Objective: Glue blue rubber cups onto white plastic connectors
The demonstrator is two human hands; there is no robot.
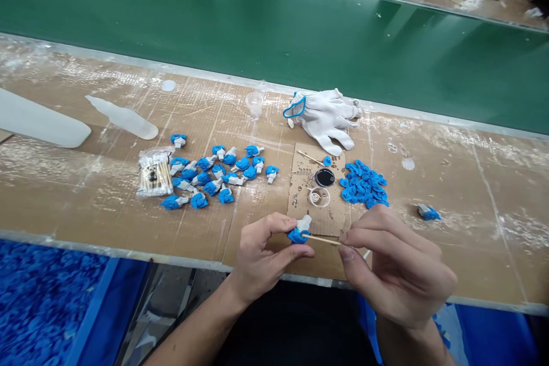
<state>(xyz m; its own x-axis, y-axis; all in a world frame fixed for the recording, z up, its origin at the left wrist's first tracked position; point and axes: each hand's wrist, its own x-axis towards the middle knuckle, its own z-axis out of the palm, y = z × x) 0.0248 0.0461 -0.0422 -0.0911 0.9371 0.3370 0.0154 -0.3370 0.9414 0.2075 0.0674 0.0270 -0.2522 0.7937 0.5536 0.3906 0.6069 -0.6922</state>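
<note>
1. Pinching the blue-and-grey piece (295,236) between thumb and forefinger, the left hand (258,258) has it just off its fingertips, grey end up, above the near part of the table (454,257).

2. And here's the right hand (398,267), thumb and fingers closed on the end of a thin wooden stick (322,239)! The hands are apart, with the stick bridging the gap and its far tip at the blue part. Whether that tip carries any liquid, I can't tell.

3. Technique matters here: a firm left pinch, thumb clear of the contact spot, so the piece can't roll. The right grip sits well back on the stick, good for a light touch; pressing hard could make the tip skid.

4. Just beyond the hands lies a stained cardboard scrap (299,180), bearing a cup of dark liquid (325,178) and a clear cup (319,197). A modest load on the tip would be wise, since too much could run.

5. Beyond the right hand, a heap of blue parts (363,184); off beyond the left, scattered blue-and-grey pieces (213,187) beside a bag of cotton swabs (154,173). Sleeves and wrists should stay clear of those cups!
</note>
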